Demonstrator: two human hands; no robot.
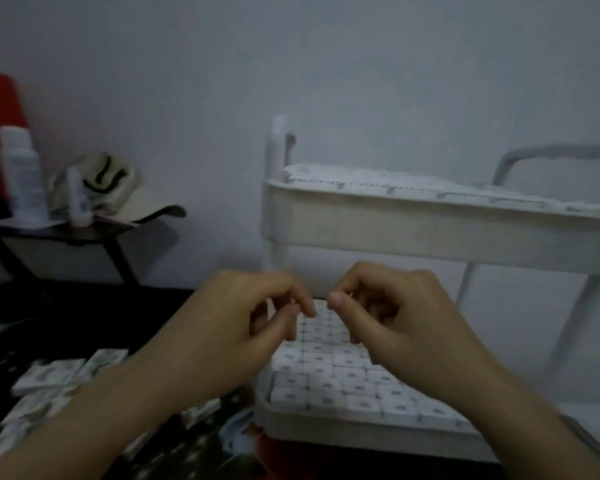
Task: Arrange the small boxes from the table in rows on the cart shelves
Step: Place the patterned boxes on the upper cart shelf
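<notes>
A white cart stands at the right, with its upper shelf (430, 233) and lower shelf (291, 420) both in view. Small white boxes (329, 379) with blue marks fill the lower shelf in tight rows. More boxes (378, 180) line the upper shelf. Loose boxes (49, 375) lie in a heap on the dark table (66, 317) at the lower left. My left hand (243, 317) and right hand (388, 306) hover side by side above the back of the lower shelf. Their fingers are curled and the fingertips nearly meet. I see nothing held in either hand.
A grey cart handle (551, 150) arches at the upper right. At the far left, a small dark side table (84, 233) carries a tall white bottle (21, 174), a small bottle (78, 199) and a cream cap (108, 181). A pale wall is behind.
</notes>
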